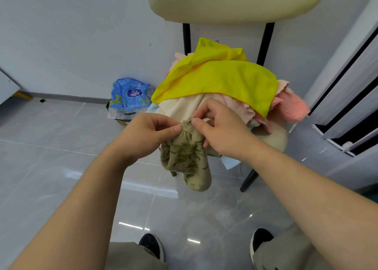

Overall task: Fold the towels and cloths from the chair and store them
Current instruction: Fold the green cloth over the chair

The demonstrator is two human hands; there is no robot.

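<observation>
Both hands, left hand (147, 132) and right hand (221, 130), pinch the top edge of a soft, limp patterned cloth (187, 157) hanging before the heaped chair (235, 1), best held by its corners.

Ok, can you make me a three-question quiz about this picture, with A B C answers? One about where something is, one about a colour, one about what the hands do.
1. Where is the blue plastic pack? A. On the floor by the wall. B. On the chair seat. C. In a hand.
2. Which colour is the topmost cloth on the chair? A. Purple. B. Yellow. C. Black.
3. What are the hands doing? A. Hanging free. B. Pinching the leaf-patterned cloth. C. Pushing the chair.

Answers: 1 A, it lies on the tiles against the wall. 2 B, it is bright yellow, draped over the pink towels. 3 B, left hand and right hand both pinch its top edge.
</observation>
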